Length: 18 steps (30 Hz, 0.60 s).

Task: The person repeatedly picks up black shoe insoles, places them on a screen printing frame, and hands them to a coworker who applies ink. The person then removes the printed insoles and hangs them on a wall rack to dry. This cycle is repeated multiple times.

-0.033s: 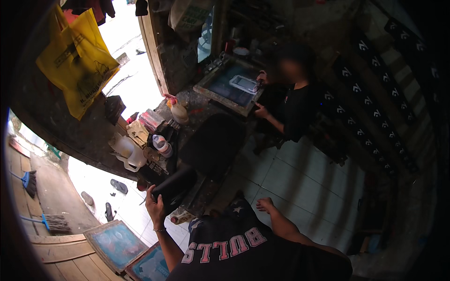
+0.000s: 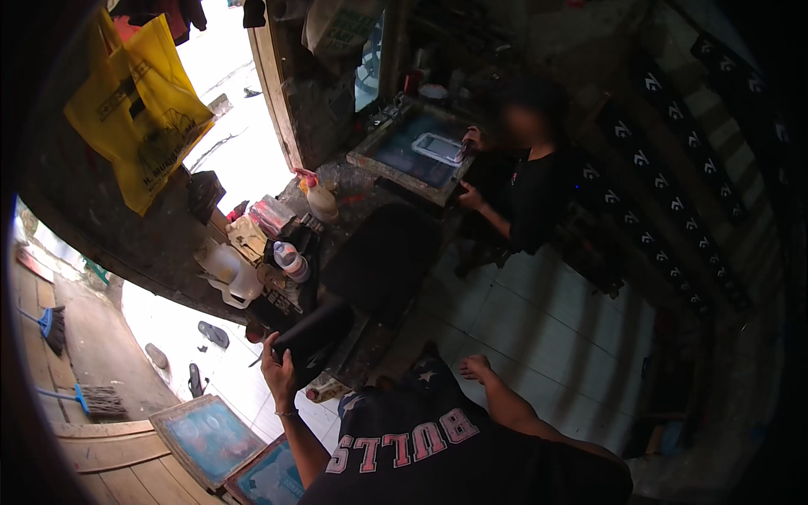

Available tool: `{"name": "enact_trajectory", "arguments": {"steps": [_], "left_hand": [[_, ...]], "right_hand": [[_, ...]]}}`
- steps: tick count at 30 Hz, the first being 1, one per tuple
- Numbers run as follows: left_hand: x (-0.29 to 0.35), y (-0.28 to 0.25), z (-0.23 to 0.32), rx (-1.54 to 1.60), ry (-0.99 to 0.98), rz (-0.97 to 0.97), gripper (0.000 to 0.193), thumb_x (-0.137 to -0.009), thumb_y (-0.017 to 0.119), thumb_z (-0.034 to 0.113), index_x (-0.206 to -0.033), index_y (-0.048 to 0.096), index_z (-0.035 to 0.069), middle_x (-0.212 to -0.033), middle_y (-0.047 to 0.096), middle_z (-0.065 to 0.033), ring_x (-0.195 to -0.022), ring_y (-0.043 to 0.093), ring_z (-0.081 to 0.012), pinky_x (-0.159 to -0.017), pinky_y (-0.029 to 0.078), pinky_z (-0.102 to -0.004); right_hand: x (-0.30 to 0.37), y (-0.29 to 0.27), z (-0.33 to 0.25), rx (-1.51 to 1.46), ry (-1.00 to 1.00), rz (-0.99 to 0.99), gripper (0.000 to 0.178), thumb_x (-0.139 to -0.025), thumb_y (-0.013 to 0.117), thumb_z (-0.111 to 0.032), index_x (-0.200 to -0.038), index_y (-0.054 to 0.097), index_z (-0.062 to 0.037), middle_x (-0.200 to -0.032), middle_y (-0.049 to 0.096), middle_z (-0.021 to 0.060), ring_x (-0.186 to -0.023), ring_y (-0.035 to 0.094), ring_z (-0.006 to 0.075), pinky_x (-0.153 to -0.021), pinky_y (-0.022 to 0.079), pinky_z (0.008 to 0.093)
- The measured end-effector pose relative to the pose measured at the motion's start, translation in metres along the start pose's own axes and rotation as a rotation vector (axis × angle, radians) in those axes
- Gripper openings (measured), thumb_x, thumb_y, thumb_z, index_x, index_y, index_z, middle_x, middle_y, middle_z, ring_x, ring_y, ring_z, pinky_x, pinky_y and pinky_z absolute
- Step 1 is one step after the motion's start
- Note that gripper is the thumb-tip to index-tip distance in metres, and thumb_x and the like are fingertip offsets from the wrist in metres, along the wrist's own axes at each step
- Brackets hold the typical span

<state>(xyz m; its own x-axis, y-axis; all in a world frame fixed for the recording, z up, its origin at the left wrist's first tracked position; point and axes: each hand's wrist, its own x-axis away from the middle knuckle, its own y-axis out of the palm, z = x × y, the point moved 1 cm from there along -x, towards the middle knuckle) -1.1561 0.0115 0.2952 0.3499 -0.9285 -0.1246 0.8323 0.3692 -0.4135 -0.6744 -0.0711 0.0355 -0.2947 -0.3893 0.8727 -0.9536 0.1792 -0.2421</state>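
My left hand [image 2: 278, 369] is closed on the near left edge of a black, cloth-like piece [image 2: 318, 335], with the thumb on top. Beyond it, a wider flat black panel [image 2: 383, 252] lies along the workbench; whether the two are joined is too dark to tell. My right hand [image 2: 477, 368] hangs over the tiled floor, fingers loosely apart, holding nothing visible. Left of the black piece stand a clear plastic bottle [image 2: 291, 262] and a whitish jug [image 2: 244, 286] on the cluttered bench edge.
Across the bench a co-worker [image 2: 534, 194] in black bends over a framed screen [image 2: 412, 151], one hand at a white-outlined rectangle on it. A squeeze bottle [image 2: 321, 200] stands nearby. Printed black strips [image 2: 656, 185] hang at right. More framed screens [image 2: 208, 440] lean at lower left; a yellow bag [image 2: 143, 118] hangs above.
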Motion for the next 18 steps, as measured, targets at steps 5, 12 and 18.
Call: {"name": "enact_trajectory", "arguments": {"steps": [5,12,18], "left_hand": [[-0.002,0.005,-0.006,0.008,-0.049,-0.031,0.043,-0.084,0.054,-0.006,-0.126,0.053,0.003,-0.108,0.062,-0.0126,-0.091,0.062,-0.018,-0.082,0.049,-0.0295],[-0.015,0.015,-0.001,0.134,-0.139,-0.093,0.04,-0.085,0.053,-0.005,-0.124,0.049,0.0,-0.098,0.063,-0.0133,-0.086,0.061,-0.0166,-0.078,0.048,-0.0277],[-0.017,0.025,0.001,0.05,-0.35,-0.026,0.023,-0.091,0.053,0.0,-0.113,0.049,-0.003,-0.088,0.062,-0.0114,-0.077,0.059,-0.0129,-0.069,0.047,-0.0243]], "right_hand": [[-0.006,0.001,-0.005,0.051,0.009,0.012,0.022,-0.085,0.061,-0.017,-0.099,0.065,-0.0007,-0.088,0.068,0.0114,-0.073,0.068,0.023,-0.058,0.055,0.0349],[-0.029,0.015,-0.068,0.123,-0.089,-0.096,0.021,-0.09,0.059,-0.021,-0.094,0.065,-0.0021,-0.086,0.068,0.0107,-0.074,0.068,0.0214,-0.063,0.057,0.033],[-0.07,0.047,-0.141,0.153,-0.162,-0.201,0.02,-0.088,0.061,-0.023,-0.095,0.064,-0.0044,-0.082,0.067,0.0072,-0.067,0.066,0.0167,-0.056,0.054,0.0317]]}}
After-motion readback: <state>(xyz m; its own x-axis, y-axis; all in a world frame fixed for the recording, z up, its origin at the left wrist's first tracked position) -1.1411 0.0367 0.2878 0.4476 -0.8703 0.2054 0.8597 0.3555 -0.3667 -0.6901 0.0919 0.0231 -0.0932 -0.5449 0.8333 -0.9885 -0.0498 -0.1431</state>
